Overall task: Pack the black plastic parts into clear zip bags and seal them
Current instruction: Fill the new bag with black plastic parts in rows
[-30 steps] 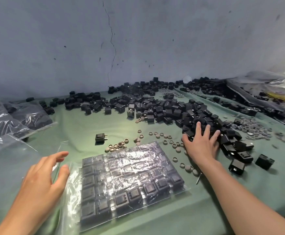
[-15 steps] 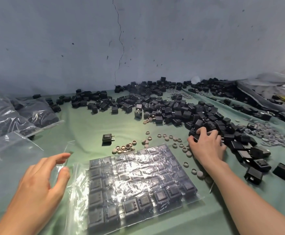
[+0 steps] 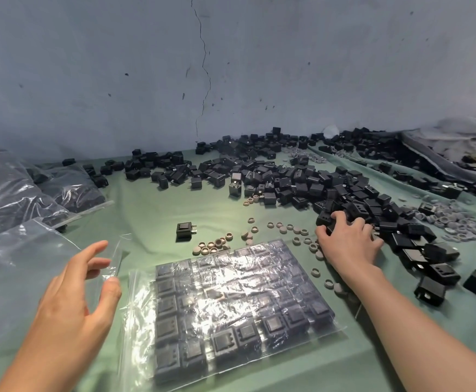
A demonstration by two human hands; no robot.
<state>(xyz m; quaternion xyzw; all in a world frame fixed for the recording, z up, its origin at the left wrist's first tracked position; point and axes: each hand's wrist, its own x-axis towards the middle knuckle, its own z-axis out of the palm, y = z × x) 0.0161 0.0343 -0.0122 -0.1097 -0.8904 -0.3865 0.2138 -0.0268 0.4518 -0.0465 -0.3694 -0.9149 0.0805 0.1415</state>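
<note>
Our bench point(image 3: 157, 213), under its green cloth, carries everything. The black parts point(image 3: 310, 188) lie heaped from its far edge down towards the right edge, loose and within reach so we can grab them by the handful. At the left edge an empty bag point(image 3: 18, 267) lies flat with its mouth turned towards the middle, ready to be filled. In front of us at the near edge sits a filled bag point(image 3: 231, 301), its parts laid in tidy rows so it stays flat; we cannot tell whether its zip strip is pressed closed. Our left hand point(image 3: 75, 301) hovers at the empty bag's mouth with fingers apart and thumb spread, holding nothing that we can make out, placed, we judge, to hold that mouth open. Our right hand point(image 3: 347, 244) is at the near rim of the heap, its fingers curled down and clamped on a few black parts, gathering the next load. Small rings point(image 3: 211, 246) lie scattered between the filled bag and the heap.
</note>
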